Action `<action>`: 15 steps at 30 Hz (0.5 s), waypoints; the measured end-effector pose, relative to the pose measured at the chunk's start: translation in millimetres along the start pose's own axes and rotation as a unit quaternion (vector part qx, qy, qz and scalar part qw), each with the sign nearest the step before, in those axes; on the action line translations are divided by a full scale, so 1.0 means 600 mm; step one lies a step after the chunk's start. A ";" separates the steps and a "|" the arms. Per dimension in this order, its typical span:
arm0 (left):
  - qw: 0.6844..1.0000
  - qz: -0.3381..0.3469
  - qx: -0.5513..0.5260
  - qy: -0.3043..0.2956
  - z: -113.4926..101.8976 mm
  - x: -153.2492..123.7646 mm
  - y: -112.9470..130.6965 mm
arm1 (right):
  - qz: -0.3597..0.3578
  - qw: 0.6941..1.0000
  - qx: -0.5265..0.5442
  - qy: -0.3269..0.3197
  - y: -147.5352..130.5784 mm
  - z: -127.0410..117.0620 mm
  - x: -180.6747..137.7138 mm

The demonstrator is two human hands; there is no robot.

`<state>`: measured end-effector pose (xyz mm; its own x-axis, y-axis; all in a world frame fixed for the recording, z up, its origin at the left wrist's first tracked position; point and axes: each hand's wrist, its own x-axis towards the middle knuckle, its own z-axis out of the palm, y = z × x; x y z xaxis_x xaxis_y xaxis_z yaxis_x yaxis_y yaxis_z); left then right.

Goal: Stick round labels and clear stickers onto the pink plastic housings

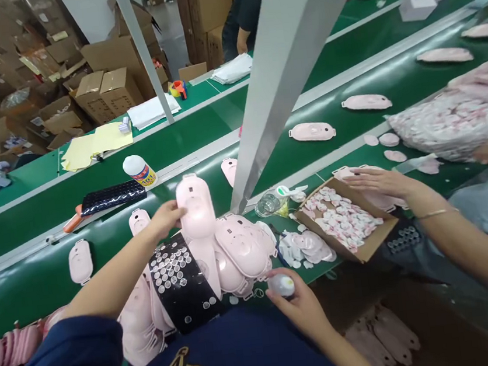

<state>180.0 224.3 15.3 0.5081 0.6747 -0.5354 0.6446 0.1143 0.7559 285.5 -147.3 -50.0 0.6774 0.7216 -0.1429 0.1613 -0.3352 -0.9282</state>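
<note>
My left hand point(167, 218) grips the edge of a pink plastic shell point(195, 206), holding it raised over a pile of similar shells point(242, 245). In my right hand point(299, 300) is a small whitish squeeze bottle point(281, 285), with my fingers wrapped round it near the table's front edge. Between my arms lies a black sheet point(184, 284) dotted with several small clear round discs point(169, 268). More pink shells point(138, 318) are stacked to the left of the sheet, partly hidden by my left arm.
A co-worker's hand point(376, 182) rests on pink shells beside a cardboard box point(360, 255) of small white-and-pink pieces. A slanted metal post point(277, 91) rises in front of me. Behind run a green conveyor point(261, 146) carrying shells and a white bottle with a yellow label point(140, 170).
</note>
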 end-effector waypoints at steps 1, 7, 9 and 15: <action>0.999 -0.005 0.000 -0.035 0.018 -0.023 -0.002 | -0.004 1.000 0.006 0.002 -0.003 0.001 0.007; 0.986 -0.021 0.066 -0.148 0.103 -0.083 -0.007 | -0.086 0.995 0.034 -0.026 -0.030 0.013 0.059; 0.982 -0.022 0.109 -0.154 0.113 -0.083 -0.006 | -0.092 0.993 0.032 -0.064 -0.028 0.020 0.076; 0.958 0.010 0.254 -0.136 0.121 -0.098 -0.003 | -0.003 0.982 0.059 -0.181 0.006 0.041 0.093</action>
<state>190.5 131.7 18.3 0.6088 0.4509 -0.6527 0.7926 -0.3123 0.5237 306.4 -93.2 -69.8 0.3739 0.8983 -0.2309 0.0659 -0.2740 -0.9595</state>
